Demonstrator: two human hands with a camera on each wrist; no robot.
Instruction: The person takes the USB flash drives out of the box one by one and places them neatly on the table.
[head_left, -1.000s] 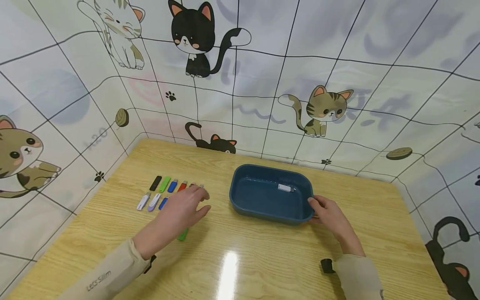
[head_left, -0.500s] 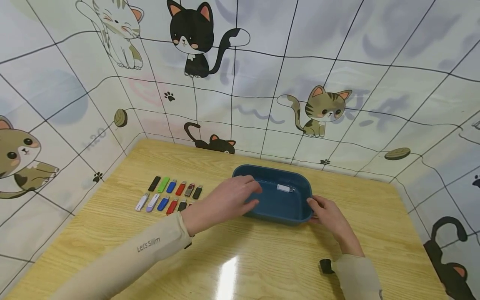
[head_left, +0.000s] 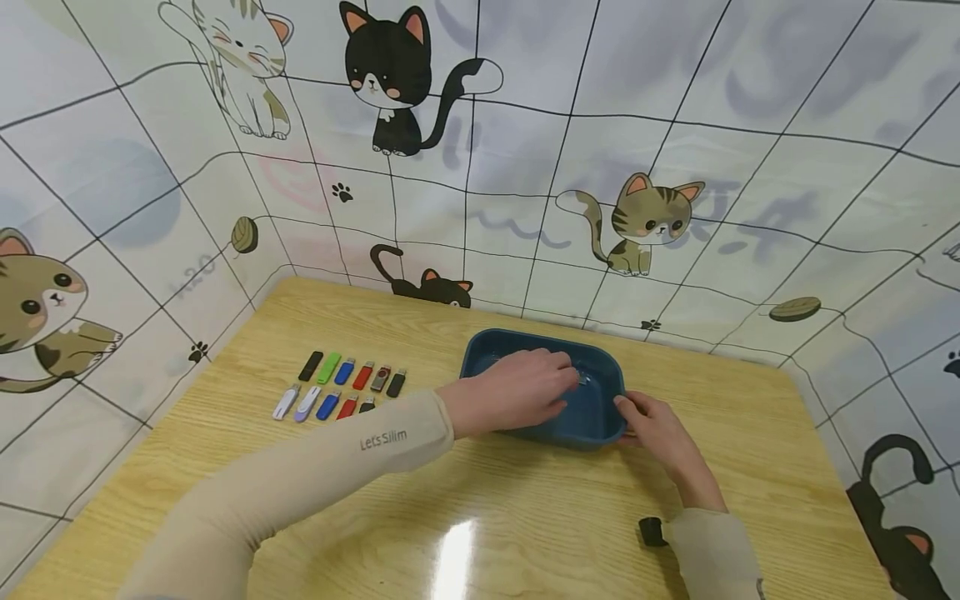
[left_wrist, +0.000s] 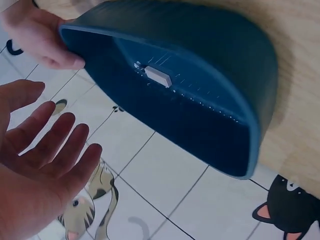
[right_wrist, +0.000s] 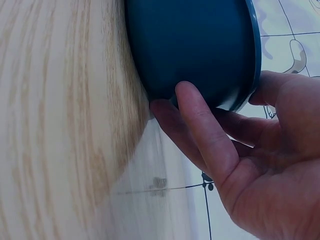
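My left hand (head_left: pixel 517 387) is over the dark blue plastic bin (head_left: pixel 600 429), its fingers loosely bent and holding nothing. In the left wrist view a white USB stick (left_wrist: pixel 158 76) lies on the bin's floor, apart from the left fingertips. My right hand (head_left: pixel 663 433) grips the bin's right end, the thumb at the rim. From the right wrist view, other fingers (right_wrist: pixel 205 125) press against the outer end wall (right_wrist: pixel 195 55). Left of the bin, USB sticks lie in rows, among them a green one (head_left: pixel 328 367) and a blue one (head_left: pixel 327 406); my left sleeve hides part of the lower row.
A wooden table (head_left: pixel 570 517) carries everything. Cat-patterned sheeting (head_left: pixel 517 208) rises behind it and at both sides. Beside the right cuff is a small black object (head_left: pixel 652 532).
From over the USB sticks, my left hand has travelled right to above the bin. The upper row has come back into sight. The right hand and bin stay put.
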